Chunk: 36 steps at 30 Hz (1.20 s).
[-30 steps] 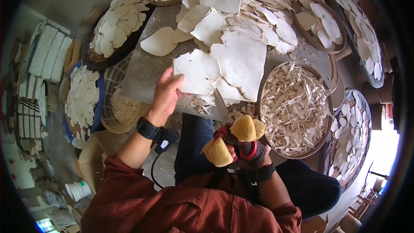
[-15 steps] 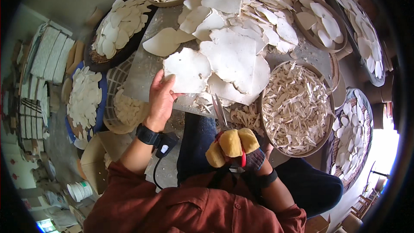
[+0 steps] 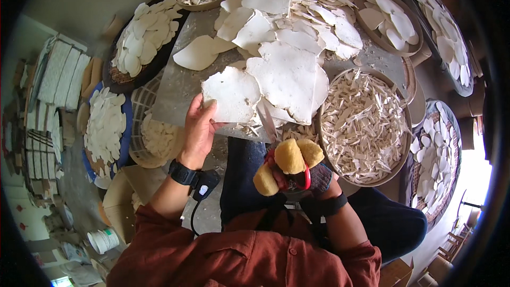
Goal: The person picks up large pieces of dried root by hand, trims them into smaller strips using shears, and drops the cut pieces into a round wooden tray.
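While the left hand [image 3: 199,130] grips the near edge of a flat, irregular white sheet [image 3: 232,94], thumb on top and fingers curled under it, the right hand [image 3: 297,172] is closed through the red handles of a pair of scissors [image 3: 276,143], whose loops are wrapped in yellow sponge padding. The scissor blades point up toward the sheet's lower right edge; whether they touch it cannot be told. The held sheet lies at the front edge of a grey metal worktable [image 3: 178,87], partly overlapped by a larger white sheet [image 3: 289,77] just to its right. Behind these, a loose heap of white pieces [image 3: 297,16] covers the table's far half. Just right of the scissors stands a round basket of narrow white strips [image 3: 358,122]. Farther right, a shallow tray of oval white pieces [image 3: 390,18] and two more round trays of the same. To the left, a dark basket of oval pieces [image 3: 141,40], a blue basin of white pieces [image 3: 103,127], and a pale plastic basket [image 3: 151,133] just beside the left wrist. A black watch [image 3: 182,172] sits on the left wrist; sleeves are rust-red.
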Each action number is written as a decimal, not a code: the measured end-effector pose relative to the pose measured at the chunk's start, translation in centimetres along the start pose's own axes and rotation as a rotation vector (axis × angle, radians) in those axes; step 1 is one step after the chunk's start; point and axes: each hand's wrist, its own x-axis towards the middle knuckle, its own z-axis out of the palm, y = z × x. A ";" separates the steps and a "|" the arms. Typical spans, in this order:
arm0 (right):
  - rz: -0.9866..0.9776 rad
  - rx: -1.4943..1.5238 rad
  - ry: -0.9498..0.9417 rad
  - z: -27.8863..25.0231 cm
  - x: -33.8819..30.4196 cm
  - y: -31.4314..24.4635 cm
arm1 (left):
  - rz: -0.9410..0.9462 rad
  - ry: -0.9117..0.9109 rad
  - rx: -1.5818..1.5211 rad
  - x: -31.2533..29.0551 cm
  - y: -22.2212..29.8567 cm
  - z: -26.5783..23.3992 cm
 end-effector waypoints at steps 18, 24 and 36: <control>-0.003 0.171 0.152 0.8 0.2 -1.6 | -0.088 -0.015 0.024 -0.1 -0.9 0.6; -0.031 0.128 0.098 0.5 0.7 -0.8 | -0.094 -0.019 -0.054 0.0 -1.0 0.7; -0.153 0.032 0.268 0.0 0.2 0.0 | -0.073 0.018 0.043 -0.7 -1.2 1.5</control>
